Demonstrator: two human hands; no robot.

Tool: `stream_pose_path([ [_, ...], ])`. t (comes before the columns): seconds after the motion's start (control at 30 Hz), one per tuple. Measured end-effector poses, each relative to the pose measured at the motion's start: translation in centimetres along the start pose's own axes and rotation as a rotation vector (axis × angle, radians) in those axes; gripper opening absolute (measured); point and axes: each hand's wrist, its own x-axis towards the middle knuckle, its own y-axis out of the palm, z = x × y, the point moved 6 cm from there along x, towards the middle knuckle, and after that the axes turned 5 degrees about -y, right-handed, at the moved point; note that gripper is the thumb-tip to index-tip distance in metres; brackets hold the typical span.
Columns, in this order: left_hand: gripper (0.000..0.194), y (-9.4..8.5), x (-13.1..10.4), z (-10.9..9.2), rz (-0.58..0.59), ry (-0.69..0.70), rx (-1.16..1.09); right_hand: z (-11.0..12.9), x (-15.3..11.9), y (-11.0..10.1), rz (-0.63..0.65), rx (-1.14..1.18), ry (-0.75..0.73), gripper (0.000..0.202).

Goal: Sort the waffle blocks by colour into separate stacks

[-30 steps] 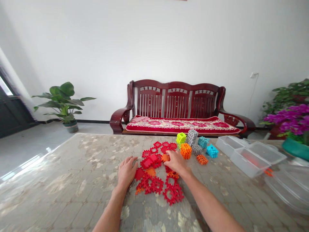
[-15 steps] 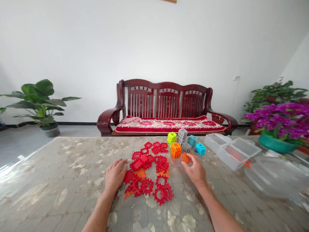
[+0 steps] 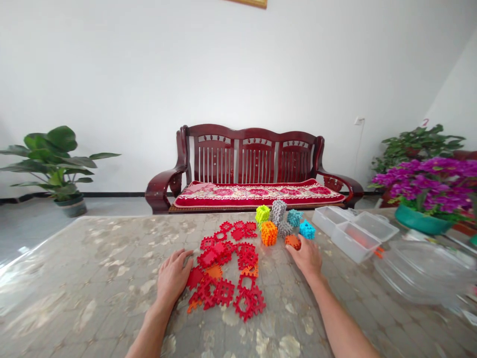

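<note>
My right hand (image 3: 307, 257) has its thumb and fingers closed around an orange toothed stack of pieces (image 3: 292, 242), low over the table just right of the stacked blocks. My left hand (image 3: 173, 276) lies on the tabletop with its fingers stretched out, beside a loose spread of red toothed interlocking pieces (image 3: 224, 292). A few flat orange pieces (image 3: 214, 272) lie among the red ones. Near my right hand stand an orange stack (image 3: 269, 233), a lime stack (image 3: 262, 214), a tall grey stack (image 3: 278, 212), a shorter grey one (image 3: 285, 229), a teal one (image 3: 294, 218) and a bright blue one (image 3: 307, 229).
A clear divided plastic box (image 3: 355, 247) stands to the right, with orange-red pieces by it. Clear plastic lids (image 3: 421, 271) and a teal pot of purple flowers (image 3: 425, 219) are farther right. Beyond the patterned table (image 3: 108, 283) is a wooden bench (image 3: 257, 134).
My right hand has shifted a little to the right with the orange pieces, away from the grey stack. My left hand stays beside the red pieces. The whole view has shifted slightly.
</note>
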Motion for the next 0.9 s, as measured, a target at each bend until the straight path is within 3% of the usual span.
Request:
stream_pose_path([
  [0.3,0.04,-0.1,0.0,0.0,0.022,-0.002,0.007,0.4,0.1,0.4,0.043,-0.013,-0.032,0.041],
  [0.6,0.037,-0.2,-0.1,-0.1,-0.005,-0.009,-0.007,-0.2,-0.1,1.0,-0.002,0.018,0.008,0.055],
  [0.67,0.036,-0.4,-0.2,-0.3,-0.01,-0.006,-0.017,-0.6,-0.3,0.5,-0.079,0.06,0.031,0.059],
  [0.77,0.037,-0.5,-0.4,-0.4,-0.007,-0.005,-0.023,-0.8,-0.9,-1.2,-0.302,0.199,0.02,0.05],
  [0.83,0.038,-0.6,-0.4,-0.5,0.004,-0.014,-0.021,0.2,-1.5,-2.3,-0.405,0.337,-0.081,0.044],
  [0.9,0.038,-0.6,-0.5,-0.6,0.004,-0.02,-0.021,2.8,-2.2,-2.8,-0.397,0.468,-0.247,0.039],
])
